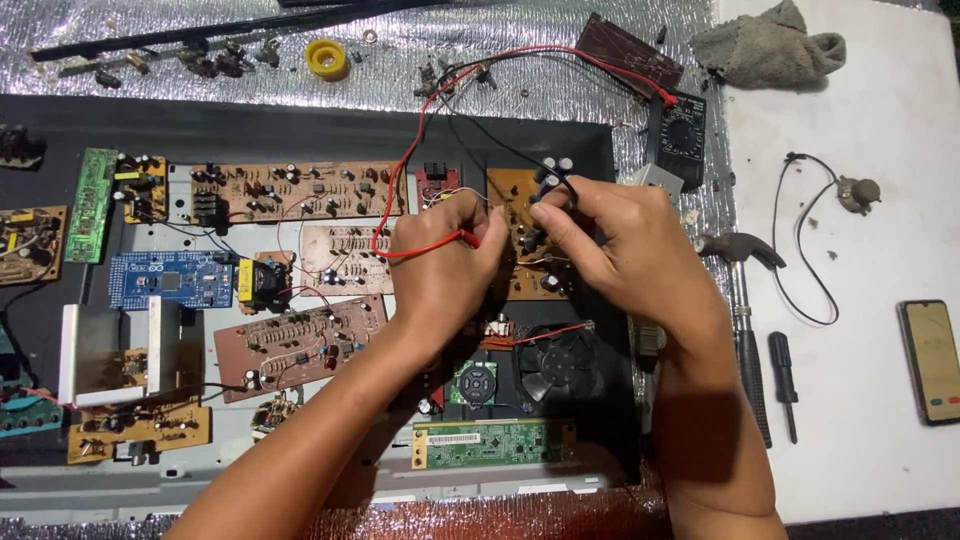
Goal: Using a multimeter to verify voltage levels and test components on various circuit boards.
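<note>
My left hand (445, 262) grips a red test probe (440, 245) whose red lead (415, 140) runs up and right to a black multimeter (677, 135). My right hand (610, 240) pinches a black probe (553, 190) by its tip, with its black lead running back toward the meter. Both probe tips meet over an orange-brown circuit board (515, 190) with dark capacitors, mostly hidden under my fingers. The board lies inside an opened black chassis (300, 130).
Several more boards fill the chassis: brown ones (300, 190), a blue one (165, 280), a green strip (495, 442), plus a small black fan (555, 362). On the white surface at right lie a hammer (740, 260), a screwdriver (783, 375), a phone (930, 360) and a rag (770, 45).
</note>
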